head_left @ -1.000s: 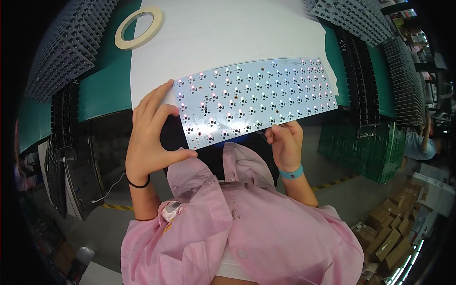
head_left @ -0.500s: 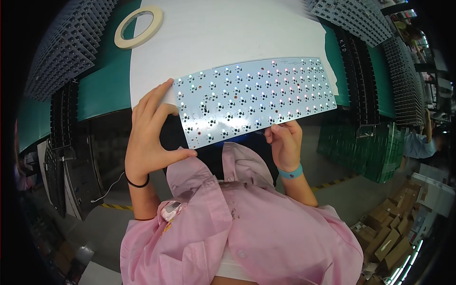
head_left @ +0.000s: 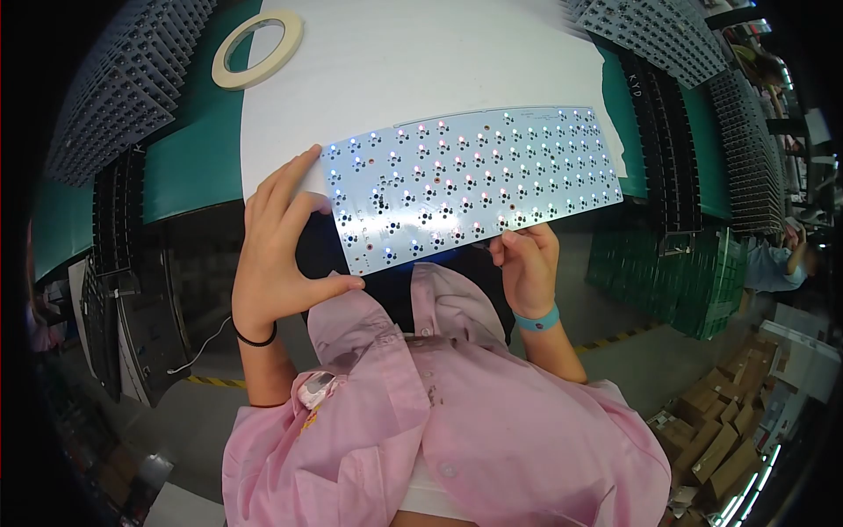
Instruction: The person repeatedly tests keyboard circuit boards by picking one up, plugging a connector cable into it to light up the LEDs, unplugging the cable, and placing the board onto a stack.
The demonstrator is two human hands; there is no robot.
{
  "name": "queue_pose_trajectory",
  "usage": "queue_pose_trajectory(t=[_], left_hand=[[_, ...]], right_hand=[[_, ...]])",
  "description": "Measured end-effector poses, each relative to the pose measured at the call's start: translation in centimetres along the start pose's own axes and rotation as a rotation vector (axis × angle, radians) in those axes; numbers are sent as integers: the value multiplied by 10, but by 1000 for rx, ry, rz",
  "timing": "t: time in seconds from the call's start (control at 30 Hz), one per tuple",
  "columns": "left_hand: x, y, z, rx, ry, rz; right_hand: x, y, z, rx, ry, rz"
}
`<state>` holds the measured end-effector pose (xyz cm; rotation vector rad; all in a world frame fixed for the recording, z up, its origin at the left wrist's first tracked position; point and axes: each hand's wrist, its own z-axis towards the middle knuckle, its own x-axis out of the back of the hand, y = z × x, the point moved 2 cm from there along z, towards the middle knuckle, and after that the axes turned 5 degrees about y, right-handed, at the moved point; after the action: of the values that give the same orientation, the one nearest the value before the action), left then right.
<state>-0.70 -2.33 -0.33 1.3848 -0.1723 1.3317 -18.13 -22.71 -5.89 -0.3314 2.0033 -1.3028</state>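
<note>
Got my left hand (head_left: 270, 255) spread around one end of this lit-up board (head_left: 461, 186), right hand (head_left: 532, 270) pinching its near edge, all held up by the desk's (head_left: 189, 180) front edge.

Circuit board (head_left: 474, 186): dotted with pinpoints of white, pink and blue light; a pale glare is cast toward the left hand (head_left: 272, 250).
White paper (head_left: 413, 61): brightly lit.
Desk (head_left: 195, 176): its near edge is bowed by the lens, the space below left dim.
Tube lights (head_left: 752, 492): seen glowing past that edge, rightward.
Blue sleeve (head_left: 773, 270): softly blurred.
Picture corners: blackened.
</note>
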Motion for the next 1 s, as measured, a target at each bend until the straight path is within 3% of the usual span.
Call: queue_pose_trajectory(t=[1.0], left_hand=[[-2, -2, 0, -27, -4, 40]], right_hand=[[-2, 1, -2, -13, 1, 50]])
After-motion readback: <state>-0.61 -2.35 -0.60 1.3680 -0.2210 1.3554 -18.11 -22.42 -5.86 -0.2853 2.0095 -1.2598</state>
